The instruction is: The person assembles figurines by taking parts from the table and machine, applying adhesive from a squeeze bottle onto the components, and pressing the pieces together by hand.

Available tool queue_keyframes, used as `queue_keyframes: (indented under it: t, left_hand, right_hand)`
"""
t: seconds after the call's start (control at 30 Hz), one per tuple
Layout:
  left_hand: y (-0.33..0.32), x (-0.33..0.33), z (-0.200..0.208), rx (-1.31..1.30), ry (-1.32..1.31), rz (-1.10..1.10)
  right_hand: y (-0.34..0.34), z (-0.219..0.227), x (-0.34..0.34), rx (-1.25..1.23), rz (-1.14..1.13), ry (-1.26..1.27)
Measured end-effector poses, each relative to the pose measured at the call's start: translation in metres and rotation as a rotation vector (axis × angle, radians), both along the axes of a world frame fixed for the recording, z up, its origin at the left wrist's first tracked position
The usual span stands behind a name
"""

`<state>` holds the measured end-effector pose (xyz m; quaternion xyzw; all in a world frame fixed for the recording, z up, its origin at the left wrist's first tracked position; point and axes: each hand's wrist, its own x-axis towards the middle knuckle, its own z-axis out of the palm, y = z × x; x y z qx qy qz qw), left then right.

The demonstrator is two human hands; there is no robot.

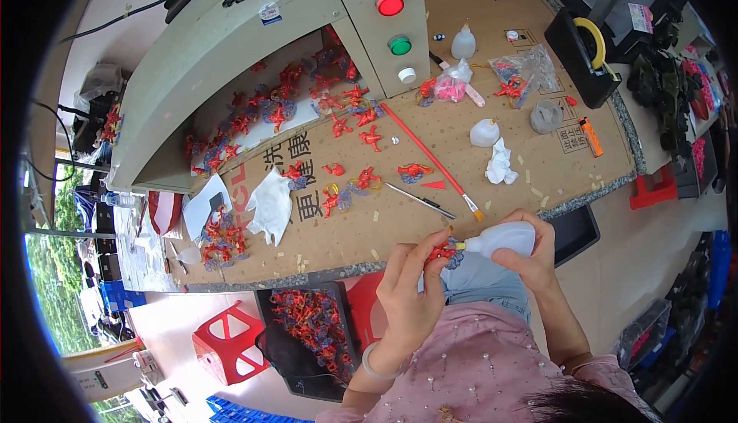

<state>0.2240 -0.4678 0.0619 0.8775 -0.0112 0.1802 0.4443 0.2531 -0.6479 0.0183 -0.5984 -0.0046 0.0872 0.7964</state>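
Note:
My left hand (410,288) pinches a small red figurine (444,252) with a bluish-purple base, held in front of the table edge. A translucent white squeeze bottle (503,239) is wrapped in my right hand (532,258). The bottle lies nearly sideways, its narrow nozzle pointing left at the figurine; whether the tip touches it I cannot tell. Just beyond my hands, on the cardboard-covered table, a red-handled brush (430,158) rests with its bristles toward me. Beside it lie a slim pen-like tool (420,201) and several red figurines, one of them near the brush (415,171).
A grey machine (231,61) with red and green buttons arches over many figurines. A white glove (270,206), crumpled tissue (501,163), another squeeze bottle (463,41), a clear cup (546,117) and an orange lighter (591,137) lie about. Below stand a figurine-filled bin (342,311) and a red stool (228,344).

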Motion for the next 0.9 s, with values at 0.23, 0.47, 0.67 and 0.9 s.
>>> queue_keyframes:
  t: [0.23,0.47,0.67,0.9]
  left_hand:
    - [0.001,-0.001,-0.003,0.067,-0.019,0.017]
    - [0.003,-0.001,-0.011,-0.021,0.019,0.035]
    - [0.011,0.000,-0.010,-0.496,0.164,0.097]
    - [0.017,0.004,-0.016,-0.867,0.333,0.009]
  right_hand:
    - [0.002,0.020,-0.005,-0.207,-0.035,-0.233]
    - [0.000,0.038,-0.004,-0.517,-0.056,-0.576]
    - [-0.029,0.011,0.001,0.006,-0.100,-0.244]
    - [-0.055,-0.060,0.050,-0.144,-0.338,-0.157]
